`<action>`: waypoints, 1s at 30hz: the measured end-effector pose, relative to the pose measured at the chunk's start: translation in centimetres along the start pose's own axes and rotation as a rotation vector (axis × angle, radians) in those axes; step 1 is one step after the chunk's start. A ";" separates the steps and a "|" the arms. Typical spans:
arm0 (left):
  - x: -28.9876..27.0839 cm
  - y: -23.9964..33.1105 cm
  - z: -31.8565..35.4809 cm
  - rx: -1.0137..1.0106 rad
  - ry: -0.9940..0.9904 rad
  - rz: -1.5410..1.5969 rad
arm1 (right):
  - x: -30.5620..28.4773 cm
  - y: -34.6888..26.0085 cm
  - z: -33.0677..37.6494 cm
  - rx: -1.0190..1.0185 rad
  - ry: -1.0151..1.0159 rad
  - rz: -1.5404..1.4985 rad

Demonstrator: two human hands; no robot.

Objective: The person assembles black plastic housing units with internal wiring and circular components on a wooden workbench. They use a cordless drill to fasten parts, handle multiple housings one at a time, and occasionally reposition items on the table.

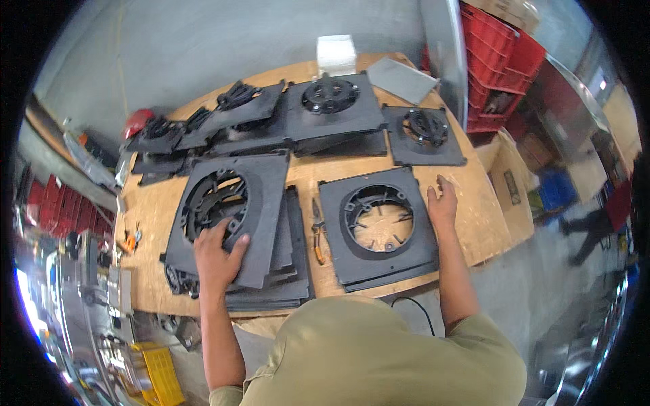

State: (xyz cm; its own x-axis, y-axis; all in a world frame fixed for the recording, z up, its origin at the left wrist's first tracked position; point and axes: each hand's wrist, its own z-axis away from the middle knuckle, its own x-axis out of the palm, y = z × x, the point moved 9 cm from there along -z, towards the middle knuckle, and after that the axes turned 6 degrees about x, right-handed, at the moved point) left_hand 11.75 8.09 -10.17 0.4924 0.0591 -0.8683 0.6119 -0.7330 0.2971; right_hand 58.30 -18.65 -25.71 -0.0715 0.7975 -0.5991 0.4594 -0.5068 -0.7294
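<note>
My left hand [218, 256] is at the top black square plate [269, 203] of a stack on the left. Its fingers curl over the rim of the large round opening, and the thumb presses on the face. This plate sits tilted across the plates [298, 271] under it. Close to my right hand [442, 205], a second black square plate [423, 230] lies flat, with tabs around its round hole. That hand has its fingers apart and holds nothing, by the plate's right edge. Between the plates lie pliers [318, 233] with orange handles.
More black plates with round centre pieces [365, 111] line the back of the wooden table [474, 223]. Behind them stand a white block [336, 55] and a grey sheet [403, 80]. Red crates [491, 54] are stacked at the right, above a cardboard box [506, 186].
</note>
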 end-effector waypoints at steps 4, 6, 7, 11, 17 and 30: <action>0.4 -0.3 -0.9 -0.116 -0.059 -0.030 | 4.2 -6.1 1.3 0.005 -0.237 -0.277; 0.4 -0.6 -1.4 -0.160 -0.086 -0.041 | 6.8 -9.9 3.1 -0.030 -0.399 -0.301; 0.6 -0.8 -1.5 -0.178 -0.117 -0.014 | 8.3 -11.1 4.1 0.020 -0.495 -0.301; -1.5 -3.1 -2.0 -0.139 0.006 0.029 | 13.1 -17.7 8.7 0.010 -0.816 -0.549; -6.1 -15.4 -2.2 -0.392 0.236 -0.174 | 18.5 -24.7 10.8 0.178 -1.026 -0.628; -9.8 -10.2 -2.1 -0.452 0.184 0.190 | 14.8 -28.7 7.0 0.158 -0.795 -1.064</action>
State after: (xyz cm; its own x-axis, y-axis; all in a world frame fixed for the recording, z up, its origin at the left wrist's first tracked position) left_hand 1.99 16.42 -3.85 0.6965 0.1012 -0.7104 0.6871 -0.3794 0.6196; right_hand 37.86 5.39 -16.00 -0.8457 0.4467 0.2918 -0.2438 0.1629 -0.9560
